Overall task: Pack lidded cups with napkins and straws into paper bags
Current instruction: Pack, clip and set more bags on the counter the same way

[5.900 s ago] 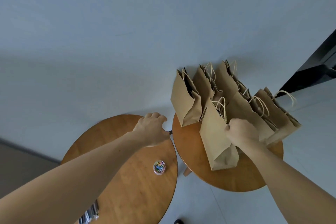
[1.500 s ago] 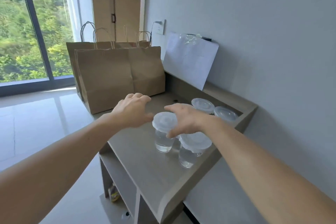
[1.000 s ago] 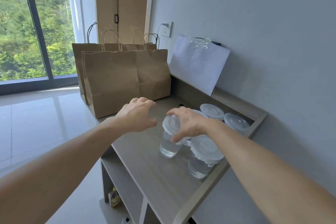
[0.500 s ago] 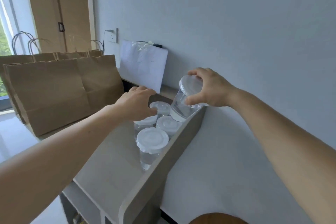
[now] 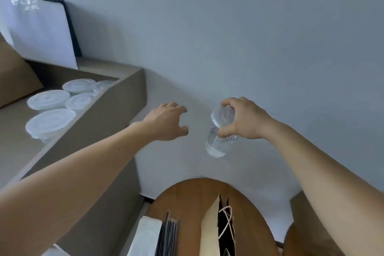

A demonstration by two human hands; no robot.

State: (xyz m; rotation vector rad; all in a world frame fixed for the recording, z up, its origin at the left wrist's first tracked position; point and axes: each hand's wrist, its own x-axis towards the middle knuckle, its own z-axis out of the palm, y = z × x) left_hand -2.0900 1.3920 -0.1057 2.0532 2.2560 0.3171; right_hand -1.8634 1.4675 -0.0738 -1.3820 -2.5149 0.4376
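I see a plain, pale grey-blue wall [image 5: 228,27] filling most of the view, softly and evenly lit. At left, a grey-beige worktop with a raised rim [image 5: 116,110] stands against it. Below is a round brown wooden worktop [image 5: 187,199].

Clear cup [image 5: 218,141], white lids [image 5: 48,98] — grey shelf [image 5: 116,97], brown table [image 5: 187,199], tan bag [image 5: 211,226].

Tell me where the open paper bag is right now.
Head view, bottom centre: the paper bag stands on the round table, just right of the straws and napkins, below the cup in the right hand.
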